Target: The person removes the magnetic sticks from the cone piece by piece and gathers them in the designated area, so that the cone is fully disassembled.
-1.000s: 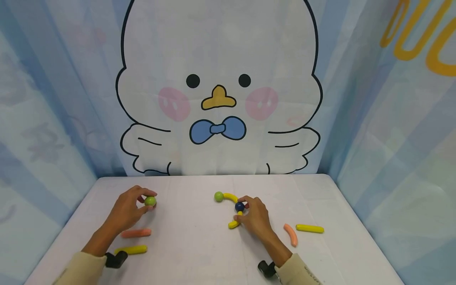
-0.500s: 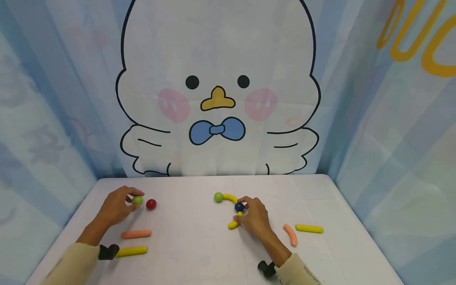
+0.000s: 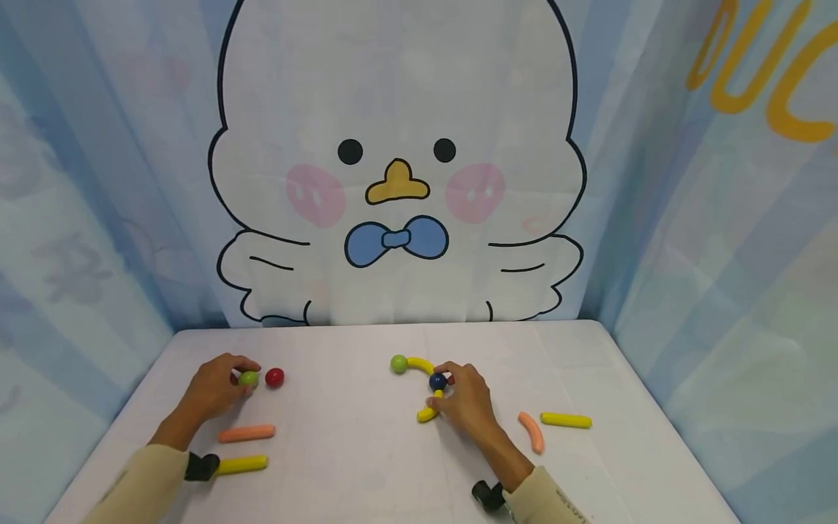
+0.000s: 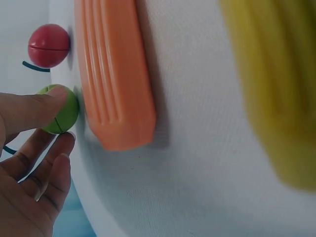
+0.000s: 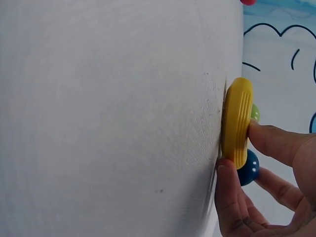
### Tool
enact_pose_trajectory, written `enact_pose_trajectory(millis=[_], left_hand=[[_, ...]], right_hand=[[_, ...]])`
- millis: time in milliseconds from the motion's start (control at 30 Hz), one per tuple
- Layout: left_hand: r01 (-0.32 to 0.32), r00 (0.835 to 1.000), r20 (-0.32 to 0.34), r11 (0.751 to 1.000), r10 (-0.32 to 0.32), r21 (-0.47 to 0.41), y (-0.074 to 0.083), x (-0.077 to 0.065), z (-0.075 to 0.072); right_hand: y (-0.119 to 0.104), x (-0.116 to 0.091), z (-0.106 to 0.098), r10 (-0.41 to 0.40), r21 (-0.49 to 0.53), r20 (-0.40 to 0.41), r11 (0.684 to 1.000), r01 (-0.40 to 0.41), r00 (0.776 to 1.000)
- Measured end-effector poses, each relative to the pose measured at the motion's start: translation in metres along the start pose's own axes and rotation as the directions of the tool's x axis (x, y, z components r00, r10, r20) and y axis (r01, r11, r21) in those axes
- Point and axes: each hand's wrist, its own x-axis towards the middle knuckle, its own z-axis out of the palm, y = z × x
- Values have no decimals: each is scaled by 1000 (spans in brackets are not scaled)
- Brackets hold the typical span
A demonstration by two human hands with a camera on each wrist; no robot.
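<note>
My left hand (image 3: 217, 387) pinches a green toy ball (image 3: 248, 378) between thumb and fingers, low over the table. A red ball (image 3: 275, 378) sits just to its right. My right hand (image 3: 468, 397) holds a small chain near the table's middle. Its thumb presses the near curved yellow building rod (image 5: 238, 123), and other fingers reach round the dark blue ball (image 3: 437, 382). From that ball another curved yellow rod (image 3: 420, 363) arcs away to a second green ball (image 3: 398, 364). Some red shows behind the blue ball, mostly hidden by the fingers.
Near my left forearm lie a straight orange rod (image 3: 246, 434) and a straight yellow rod (image 3: 242, 464). Right of my right hand are a curved orange rod (image 3: 531, 433) and another straight yellow rod (image 3: 566, 420). A printed curtain (image 3: 399, 284) hangs behind the white table (image 3: 347, 451).
My left hand has moved left and down with the green ball, away from the red ball, which it earlier covered. My right hand stays at the chain.
</note>
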Motion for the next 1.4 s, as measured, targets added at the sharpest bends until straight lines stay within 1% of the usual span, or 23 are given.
enact_pose_trajectory(millis=[200,367,467,567,700,867,1000,1067,1133,1233,1400], left_hand=[[-11,1000,3,1000,11,10,-1,0,-1],[-20,1000,-1,1000,20,23,-1,-2,-6],[-39,999,-25,998,40,58,1,-6,-10],[-83,994,-70,992,90,98,8,-11,-14],[-152,978,-126,982,165,111,26,-16,-19],[-227,959,-152,970,238,91,59,-22,-19],[-300,937,-163,950,310,80,82,-24,-12],[-335,925,-165,940,342,72,92,-25,-5],[-360,917,-161,931,366,65,103,-25,2],[-378,915,-133,925,381,48,118,-24,13],[-378,922,-72,925,380,34,143,-21,35]], right_hand=[[0,0,-1,-3,4,1,1000,3,1000],[-1,-1,-1,4,4,1,1000,-4,1000],[-1,-1,-1,5,-2,2,1000,-5,1000],[-2,0,0,1,-8,4,1000,-1,1000],[-1,1,1,-4,-14,8,1000,4,1000],[-2,2,0,-10,-22,20,1000,10,1000],[-3,3,-1,-3,-19,47,1000,4,999],[-4,3,-1,0,-16,60,1000,1,998],[-5,4,-2,5,-13,71,1000,-4,997],[-6,4,-2,-5,-11,87,1000,6,996],[-5,4,-3,-42,18,124,999,41,991]])
